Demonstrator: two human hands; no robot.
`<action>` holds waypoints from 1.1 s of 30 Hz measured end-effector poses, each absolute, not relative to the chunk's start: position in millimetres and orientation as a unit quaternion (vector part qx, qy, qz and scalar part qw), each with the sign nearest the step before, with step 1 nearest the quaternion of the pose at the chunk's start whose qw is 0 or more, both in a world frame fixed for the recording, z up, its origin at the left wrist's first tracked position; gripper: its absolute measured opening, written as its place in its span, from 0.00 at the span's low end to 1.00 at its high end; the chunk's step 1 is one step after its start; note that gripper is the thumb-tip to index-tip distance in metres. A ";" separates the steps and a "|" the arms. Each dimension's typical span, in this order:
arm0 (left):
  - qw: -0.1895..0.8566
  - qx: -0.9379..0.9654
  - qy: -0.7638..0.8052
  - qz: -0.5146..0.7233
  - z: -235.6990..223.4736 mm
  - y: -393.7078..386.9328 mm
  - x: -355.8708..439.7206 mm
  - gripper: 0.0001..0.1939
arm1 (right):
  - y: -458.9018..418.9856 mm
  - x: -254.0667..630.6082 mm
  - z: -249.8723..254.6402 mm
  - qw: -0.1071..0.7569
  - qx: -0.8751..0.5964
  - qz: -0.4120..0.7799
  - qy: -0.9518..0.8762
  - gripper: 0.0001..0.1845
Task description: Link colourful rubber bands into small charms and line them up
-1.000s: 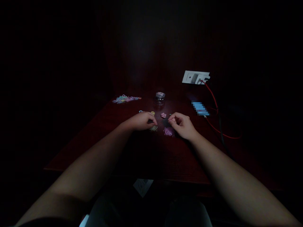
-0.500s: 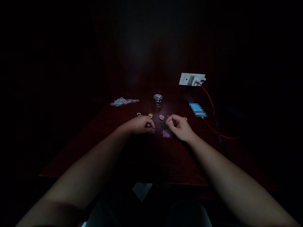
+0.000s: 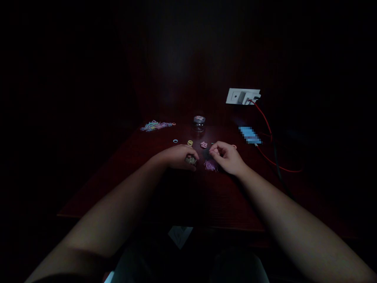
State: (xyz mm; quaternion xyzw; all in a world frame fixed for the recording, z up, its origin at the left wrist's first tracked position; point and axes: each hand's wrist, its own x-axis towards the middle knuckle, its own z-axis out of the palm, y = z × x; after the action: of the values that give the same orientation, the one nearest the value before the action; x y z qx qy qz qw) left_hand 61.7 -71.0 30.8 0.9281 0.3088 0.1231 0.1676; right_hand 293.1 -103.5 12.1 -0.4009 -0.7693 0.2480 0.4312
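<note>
My left hand rests on the table with thumb and fingers apart around a small pile of pale greyish bands. Across from it, my right hand has its thumb and fingertips pressed together; whatever they may hold is too small to make out. A pile of purple elastic bands lies just below the right fingertips. Beyond the hands sit a pink bunch of bands, a few yellow bands and a blue band. An orange band shows partly behind my right hand.
A mixed heap of coloured bands lies at the back left. A clear lidded jar stands at the back middle. On the right are a blurred-out phone, a red cable and a wall socket.
My left thumb and fingers have spread apart, and the pale pile now shows between them. My right hand keeps its pinch. The whole view has shifted slightly.
</note>
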 end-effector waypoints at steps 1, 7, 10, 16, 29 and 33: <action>0.164 0.931 0.301 0.125 29.7 -69.4 62.1 0.20 | -103.8 293.0 12.4 0.431 -0.400 0.246 -0.770 0.07; 0.173 0.934 0.280 0.142 26.0 -62.0 60.7 0.16 | -107.0 292.1 15.8 0.429 -0.397 0.249 -0.772 0.07; 0.177 0.929 0.295 0.135 29.5 -65.1 57.6 0.20 | -107.4 292.7 16.4 0.428 -0.397 0.246 -0.774 0.08; 0.199 0.927 0.296 0.118 32.9 -67.1 53.2 0.17 | -106.8 293.8 16.2 0.420 -0.394 0.244 -0.780 0.08; 0.166 0.809 0.426 0.371 18.2 -43.3 39.6 0.17 | -105.9 293.9 15.8 0.420 -0.400 0.226 -0.783 0.08; 0.101 0.659 0.665 0.338 6.0 -14.1 2.6 0.17 | -104.7 294.1 13.9 0.424 -0.401 0.234 -0.777 0.09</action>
State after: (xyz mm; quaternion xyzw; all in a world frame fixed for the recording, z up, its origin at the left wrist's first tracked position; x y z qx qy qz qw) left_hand 2.6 -14.1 6.0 0.6588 0.6647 0.3376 0.1009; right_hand 294.1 -104.7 13.9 -0.4011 -0.7775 0.2342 0.4240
